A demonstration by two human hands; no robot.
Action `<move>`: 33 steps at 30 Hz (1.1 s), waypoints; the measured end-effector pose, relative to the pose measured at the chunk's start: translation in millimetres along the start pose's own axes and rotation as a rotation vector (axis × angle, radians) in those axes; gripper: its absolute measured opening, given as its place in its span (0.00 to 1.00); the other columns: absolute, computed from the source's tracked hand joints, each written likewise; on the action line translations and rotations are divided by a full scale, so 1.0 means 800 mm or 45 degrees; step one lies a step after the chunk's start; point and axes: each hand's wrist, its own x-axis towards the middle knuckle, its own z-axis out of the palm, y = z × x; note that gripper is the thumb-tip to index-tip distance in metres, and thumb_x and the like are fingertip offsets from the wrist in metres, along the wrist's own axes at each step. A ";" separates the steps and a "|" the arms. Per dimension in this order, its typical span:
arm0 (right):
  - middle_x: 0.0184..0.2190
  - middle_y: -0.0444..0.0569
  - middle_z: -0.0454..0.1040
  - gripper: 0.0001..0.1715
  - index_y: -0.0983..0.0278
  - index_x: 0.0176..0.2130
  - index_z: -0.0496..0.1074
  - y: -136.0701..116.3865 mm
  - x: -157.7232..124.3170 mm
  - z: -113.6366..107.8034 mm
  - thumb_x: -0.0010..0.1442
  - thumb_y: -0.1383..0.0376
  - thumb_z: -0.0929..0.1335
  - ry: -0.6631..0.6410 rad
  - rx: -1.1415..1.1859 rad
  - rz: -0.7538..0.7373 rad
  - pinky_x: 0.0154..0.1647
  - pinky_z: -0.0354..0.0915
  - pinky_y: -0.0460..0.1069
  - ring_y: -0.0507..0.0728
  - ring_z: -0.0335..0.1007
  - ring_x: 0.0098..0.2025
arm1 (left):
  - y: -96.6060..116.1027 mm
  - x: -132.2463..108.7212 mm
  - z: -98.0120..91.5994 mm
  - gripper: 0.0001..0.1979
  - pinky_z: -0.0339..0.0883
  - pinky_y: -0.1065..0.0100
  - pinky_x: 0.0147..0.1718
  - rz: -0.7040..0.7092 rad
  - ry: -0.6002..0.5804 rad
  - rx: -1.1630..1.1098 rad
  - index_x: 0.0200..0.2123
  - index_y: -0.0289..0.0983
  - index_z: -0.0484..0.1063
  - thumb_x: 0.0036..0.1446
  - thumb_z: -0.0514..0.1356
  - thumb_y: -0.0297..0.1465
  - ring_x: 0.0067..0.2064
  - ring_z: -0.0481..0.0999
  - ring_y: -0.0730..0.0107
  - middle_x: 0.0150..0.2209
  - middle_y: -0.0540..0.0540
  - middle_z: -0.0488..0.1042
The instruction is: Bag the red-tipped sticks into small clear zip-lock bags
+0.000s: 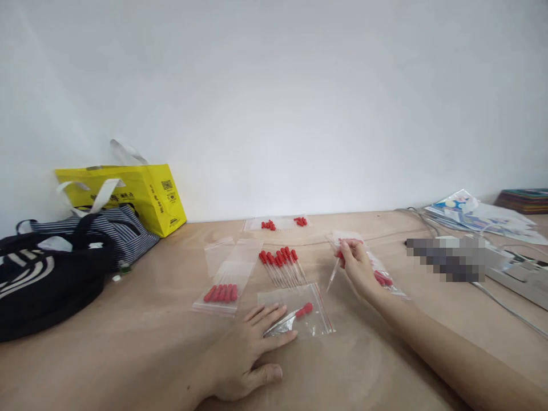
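Observation:
My left hand (257, 348) lies flat with fingers spread, its fingertips on the left part of a clear zip bag (314, 297). Inside that bag is at least one dropper (304, 310) with a red bulb. Between its thumb and fingers my right hand (357, 265) pinches another dropper (331, 278) by the bulb end, its glass tip slanting down to the left. Several loose red-bulbed droppers (282, 265) lie in a row between the hands. Just beyond and beside my right hand are plastic bags (381, 268) with red bulbs in them, partly hidden by the hand.
At left lies a zip bag (244, 260) of red-bulbed droppers; more bagged ones (282, 223) lie by the wall. A black bag (47, 285), striped bag (128, 237) and yellow bag (158, 197) stand far left. A power strip (520, 279), cables and papers (483, 214) occupy the right.

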 end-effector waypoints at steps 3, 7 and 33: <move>0.23 0.43 0.66 0.21 0.61 0.31 0.59 0.005 -0.024 -0.015 0.50 0.47 0.61 0.028 0.047 0.065 0.22 0.59 0.46 0.50 0.59 0.20 | 0.002 0.000 -0.002 0.24 0.43 0.48 0.54 -0.001 -0.055 0.016 0.58 0.50 0.52 0.59 0.50 0.46 0.59 0.47 0.52 0.61 0.48 0.46; 0.23 0.43 0.66 0.20 0.60 0.29 0.57 0.008 -0.043 -0.016 0.50 0.47 0.61 0.018 0.092 0.144 0.22 0.60 0.48 0.51 0.60 0.21 | 0.006 0.001 -0.005 0.26 0.42 0.47 0.54 0.003 -0.136 0.064 0.59 0.49 0.49 0.59 0.49 0.47 0.60 0.45 0.52 0.61 0.46 0.44; 0.28 0.46 0.73 0.11 0.62 0.29 0.75 -0.017 -0.079 -0.007 0.51 0.59 0.65 -1.099 -0.277 -0.082 0.29 0.59 0.45 0.52 0.64 0.29 | 0.006 0.000 -0.006 0.26 0.43 0.47 0.53 0.038 -0.085 0.015 0.58 0.50 0.50 0.58 0.52 0.45 0.59 0.47 0.50 0.61 0.47 0.44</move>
